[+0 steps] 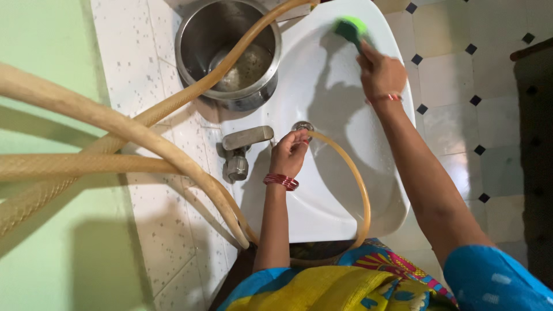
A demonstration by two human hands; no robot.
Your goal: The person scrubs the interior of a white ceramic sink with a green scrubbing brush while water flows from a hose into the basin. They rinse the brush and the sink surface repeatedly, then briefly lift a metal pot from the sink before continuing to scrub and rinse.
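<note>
I look down on a white wash basin [345, 190]. My left hand [290, 153] pinches the end of a yellowish hose [356, 178] near the basin's drain, just beside the metal tap [246, 138]. That hose curves around the basin's near side and down under it. My right hand [378, 72] grips a green scrub brush [350, 27] and presses it against the basin's far rim. Red bangles sit on both wrists.
A steel pot [227, 52] with some water stands on the speckled white ledge [155, 190], a hose running into it. Several thick hoses [86, 138] cross the green wall [57, 259] at left. A tiled floor [461, 92] lies right.
</note>
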